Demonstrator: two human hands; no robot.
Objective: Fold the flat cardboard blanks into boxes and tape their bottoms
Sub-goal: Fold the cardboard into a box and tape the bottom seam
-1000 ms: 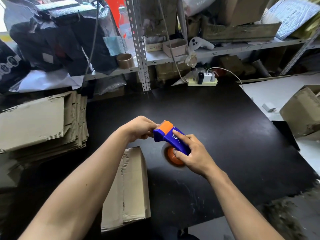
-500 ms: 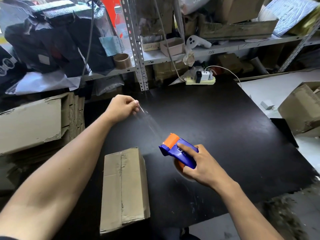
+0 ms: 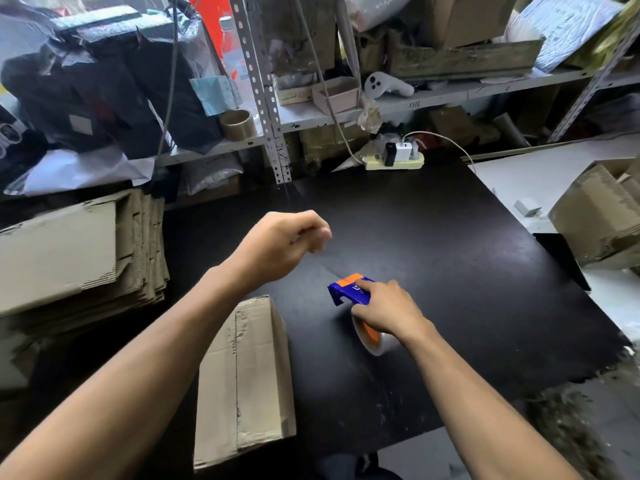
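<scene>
The box (image 3: 244, 379) lay closed on the table (image 3: 433, 271), contents hidden. The right hand (image 3: 388, 311) gripped the dispenser (image 3: 348, 292), half covering its roll. The left hand (image 3: 277, 245) hovered curled and blurred; any tape pinched couldn't be made out. Blanks (image 3: 69, 251) sat stacked left.

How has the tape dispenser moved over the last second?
Yes. The tape dispenser, gripped by the right hand, has drawn back from the power strip toward the near edge of the black table.
</scene>
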